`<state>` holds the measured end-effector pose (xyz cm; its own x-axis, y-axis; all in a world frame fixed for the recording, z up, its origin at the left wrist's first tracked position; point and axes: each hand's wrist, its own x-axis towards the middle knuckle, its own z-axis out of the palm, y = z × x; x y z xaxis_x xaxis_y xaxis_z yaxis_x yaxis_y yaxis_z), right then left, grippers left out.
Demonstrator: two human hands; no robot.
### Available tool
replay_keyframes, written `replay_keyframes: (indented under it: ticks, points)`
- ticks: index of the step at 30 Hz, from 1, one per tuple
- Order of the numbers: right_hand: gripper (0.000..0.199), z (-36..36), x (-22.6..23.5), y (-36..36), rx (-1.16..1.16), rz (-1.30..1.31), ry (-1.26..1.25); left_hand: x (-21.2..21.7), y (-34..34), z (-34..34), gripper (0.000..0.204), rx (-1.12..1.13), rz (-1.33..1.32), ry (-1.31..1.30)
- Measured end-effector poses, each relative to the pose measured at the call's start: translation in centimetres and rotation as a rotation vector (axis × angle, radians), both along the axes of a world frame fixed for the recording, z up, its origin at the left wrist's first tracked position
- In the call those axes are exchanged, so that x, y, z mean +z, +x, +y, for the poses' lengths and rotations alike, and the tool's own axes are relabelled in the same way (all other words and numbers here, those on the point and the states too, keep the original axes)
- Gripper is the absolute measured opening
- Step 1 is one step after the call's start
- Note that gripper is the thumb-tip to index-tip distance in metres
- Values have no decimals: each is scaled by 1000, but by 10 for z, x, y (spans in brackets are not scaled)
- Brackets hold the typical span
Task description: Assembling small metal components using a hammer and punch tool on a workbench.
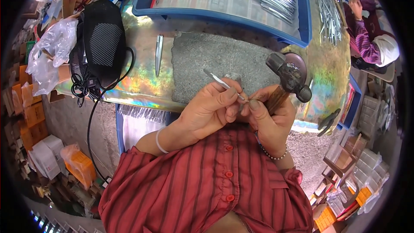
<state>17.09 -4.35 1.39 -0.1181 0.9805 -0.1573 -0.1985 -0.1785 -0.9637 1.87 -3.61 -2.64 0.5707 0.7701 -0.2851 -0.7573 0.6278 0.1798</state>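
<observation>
My left hand (211,105) is closed around a slim silver metal piece (217,80), shaped like a tweezers or a narrow blade. Its wide end points up and to the left, over a grey stone slab (202,56). In my right hand (271,114) is a ball-peen hammer (290,75), its wooden handle resting in the palm and its dark head raised. The thumb and forefinger of that hand also pinch a tiny thin brassy bit (246,100) against the tool's lower end. The fingertips of both hands meet there, hiding the contact.
A similar slim silver piece (159,55) lies left of the slab. Behind stands a blue tray (224,17) with many silver pieces; another pile (330,17) lies right. A round brown dish (299,60) sits behind the hammer. A black mesh-sided object (103,39) with cables stands left. Another person (368,47) sits far right.
</observation>
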Motion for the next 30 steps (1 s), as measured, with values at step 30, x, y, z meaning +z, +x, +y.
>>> replay_keyframes:
  ticks: [30]
  points:
    - [30, -6, -29, 28, -40, -191, 30, 1, -22, 7, 10, 112, 487, 236]
